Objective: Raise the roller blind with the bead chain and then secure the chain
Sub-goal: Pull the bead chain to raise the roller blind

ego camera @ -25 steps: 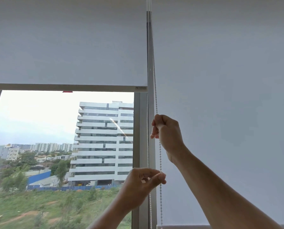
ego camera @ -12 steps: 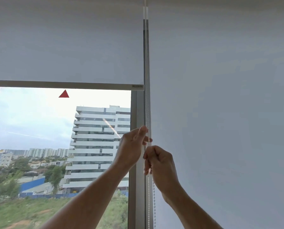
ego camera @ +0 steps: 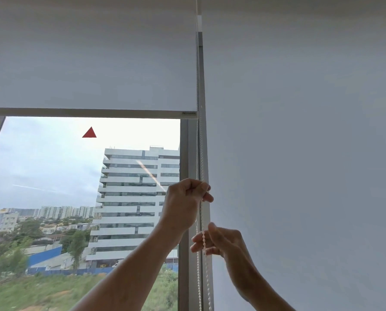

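Note:
A white roller blind (ego camera: 91,63) covers the upper part of the left window, and its bottom bar (ego camera: 91,113) hangs level above the glass. The white bead chain (ego camera: 200,149) runs down along the grey window post. My left hand (ego camera: 185,203) is pinched shut on the chain, high up by the post. Lower down, my right hand (ego camera: 221,241) has its fingers loosely curled around the chain, with beads running between them.
A second white blind (ego camera: 299,153) on the right hangs fully down. The grey window post (ego camera: 184,153) stands between the two blinds. A small red triangle (ego camera: 89,133) sits on the glass. Buildings and grass lie outside.
The blind's bottom bar has risen, uncovering the red triangle. My left hand went up the chain from low to high, while my right hand came down from above to below it.

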### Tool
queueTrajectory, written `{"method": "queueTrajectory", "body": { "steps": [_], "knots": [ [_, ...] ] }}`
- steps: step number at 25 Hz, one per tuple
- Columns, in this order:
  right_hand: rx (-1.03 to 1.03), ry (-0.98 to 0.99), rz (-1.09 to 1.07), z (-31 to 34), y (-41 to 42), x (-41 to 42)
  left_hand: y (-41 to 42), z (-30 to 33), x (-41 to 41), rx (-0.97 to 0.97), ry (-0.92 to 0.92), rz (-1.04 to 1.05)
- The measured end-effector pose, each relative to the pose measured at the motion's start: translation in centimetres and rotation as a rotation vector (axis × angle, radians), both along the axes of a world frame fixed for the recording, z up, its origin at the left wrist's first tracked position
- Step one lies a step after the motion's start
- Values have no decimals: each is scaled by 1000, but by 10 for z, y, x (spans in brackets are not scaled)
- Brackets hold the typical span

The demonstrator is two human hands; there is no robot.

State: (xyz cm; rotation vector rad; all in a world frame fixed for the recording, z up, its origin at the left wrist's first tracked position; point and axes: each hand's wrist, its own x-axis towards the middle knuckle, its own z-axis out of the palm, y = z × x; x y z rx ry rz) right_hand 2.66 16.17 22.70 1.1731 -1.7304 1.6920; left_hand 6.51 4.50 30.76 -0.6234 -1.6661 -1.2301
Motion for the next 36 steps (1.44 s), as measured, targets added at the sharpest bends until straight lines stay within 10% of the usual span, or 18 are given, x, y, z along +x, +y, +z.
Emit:
{"method": "queueTrajectory", "body": {
  "steps": [11, 24, 36],
  "knots": [
    [-193, 113, -349, 102, -3, 6, -3, -37, -2, -60, -18, -100],
    [-239, 156, -290, 134, -17, 29, -16, -75, -10, -150, -80, -266],
    [-211, 195, -227, 86, -22, 25, -4, 30, 3, 58, 172, 175]
  ]
}}
